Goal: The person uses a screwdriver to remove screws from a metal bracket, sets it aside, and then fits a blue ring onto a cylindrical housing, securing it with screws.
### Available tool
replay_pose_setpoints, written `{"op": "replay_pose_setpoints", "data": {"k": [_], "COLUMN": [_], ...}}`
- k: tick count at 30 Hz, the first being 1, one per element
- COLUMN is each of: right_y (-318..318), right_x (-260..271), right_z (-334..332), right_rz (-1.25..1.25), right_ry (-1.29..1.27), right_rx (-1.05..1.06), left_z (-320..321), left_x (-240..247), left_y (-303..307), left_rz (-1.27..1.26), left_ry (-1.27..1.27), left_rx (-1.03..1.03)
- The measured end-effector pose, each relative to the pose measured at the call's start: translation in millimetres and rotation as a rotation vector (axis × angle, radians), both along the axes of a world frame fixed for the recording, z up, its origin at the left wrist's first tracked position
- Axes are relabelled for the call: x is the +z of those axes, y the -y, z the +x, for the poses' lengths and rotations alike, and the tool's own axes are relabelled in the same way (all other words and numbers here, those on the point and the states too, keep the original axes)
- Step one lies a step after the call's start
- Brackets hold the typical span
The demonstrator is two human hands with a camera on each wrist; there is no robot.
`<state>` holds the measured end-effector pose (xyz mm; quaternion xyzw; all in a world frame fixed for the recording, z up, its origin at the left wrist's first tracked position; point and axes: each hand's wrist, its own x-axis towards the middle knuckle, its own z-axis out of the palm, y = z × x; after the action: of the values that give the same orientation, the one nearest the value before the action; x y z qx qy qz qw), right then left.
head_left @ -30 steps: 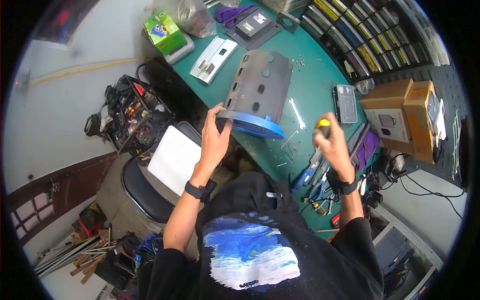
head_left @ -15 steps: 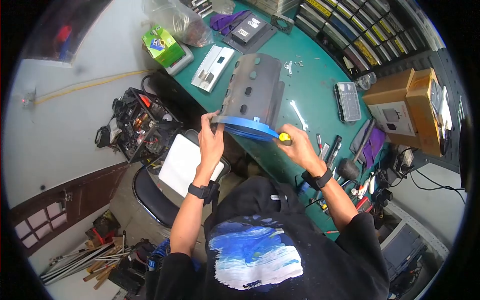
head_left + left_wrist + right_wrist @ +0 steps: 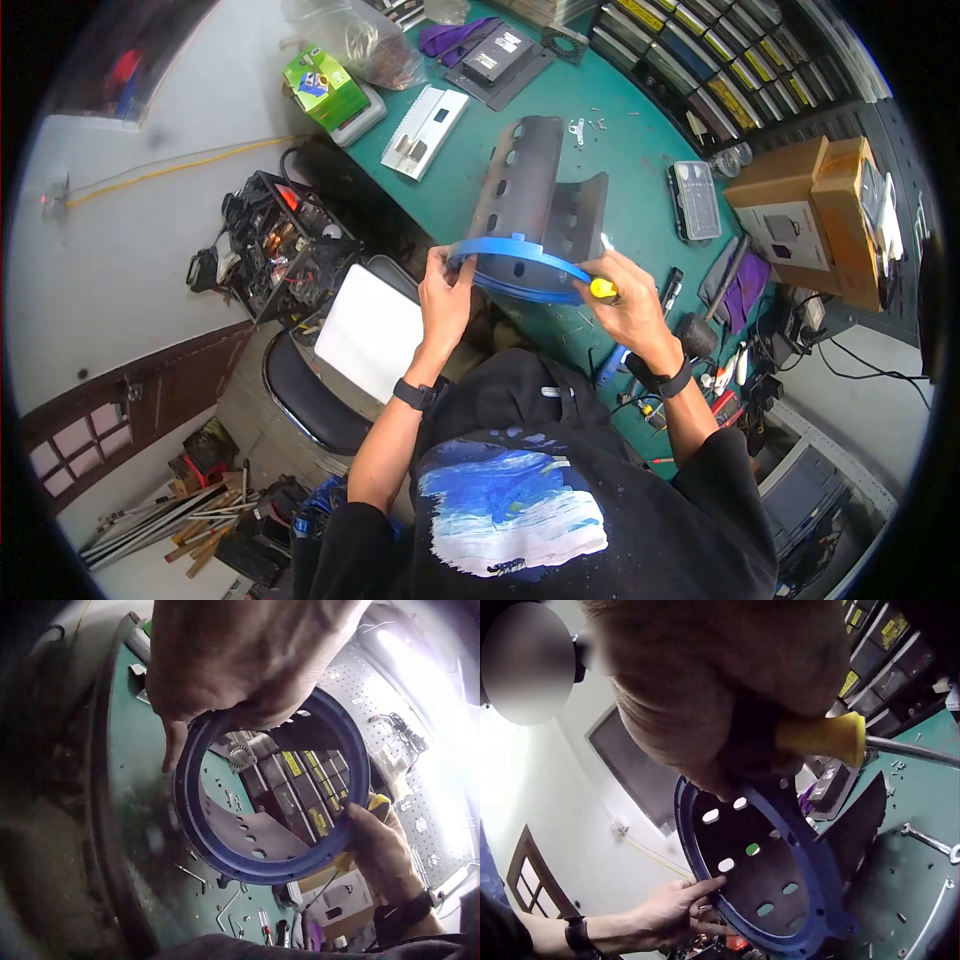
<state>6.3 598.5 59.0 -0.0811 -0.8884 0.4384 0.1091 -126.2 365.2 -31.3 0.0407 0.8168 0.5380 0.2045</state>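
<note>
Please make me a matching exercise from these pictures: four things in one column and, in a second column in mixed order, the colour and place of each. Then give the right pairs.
Things
1. ring
2. screwdriver
3. carton
4. small box

Colour and place
a. green, far left on the table
b. blue, the left hand grips its rim
c. yellow handle, held in the right hand
d. brown, at the table's right end

Pairs: 1-b, 2-c, 3-d, 4-a
</note>
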Motion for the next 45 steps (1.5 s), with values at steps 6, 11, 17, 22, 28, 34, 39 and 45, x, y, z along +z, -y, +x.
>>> {"op": "replay_pose_setpoints", "data": {"k": [6,11,17,22,28,34,39,45], "right_y": [0.5,2.4,11.7,15.0,11.5,12.5,14.3,2.6], "right_x": [37.4,54.5,60.5,64.2,59.3,62.6,60.0,55.8], "right_z": [-11.7,-26.3,-40.2,-47.3,-52.2,-51.1,-50.9,-52.1], "right_rz": [-0.023,-0.143,-0.100,-0.098,-0.091,-0.095,-0.159,-0.195], "right_ry": [-0.041,0.105,0.139,0.159,0.180,0.199,0.199,0.214], "right_rx": [-0.047,-0.114,-0.088,-0.096,-0.110,-0.133,-0.144,-0.190], "left_z": [-1.7,-8.6,-13.9,-14.4,-10.5,-7.4,-8.6,-8.8], "left_x": [57.0,70.9,48.0,51.0,52.4,58.7,66.3,74.5], "left_y": [-2.5,3.9,24.8,29.3,26.8,19.6,16.6,12.0], "left_rz": [-0.155,-0.130,0.011,0.064,0.058,-0.169,-0.249,-0.276], "left_ry": [-0.095,-0.111,0.062,0.146,0.131,-0.027,-0.105,-0.079], "left_rx": [0.005,-0.007,-0.035,-0.025,0.010,0.007,0.024,-0.003]}}
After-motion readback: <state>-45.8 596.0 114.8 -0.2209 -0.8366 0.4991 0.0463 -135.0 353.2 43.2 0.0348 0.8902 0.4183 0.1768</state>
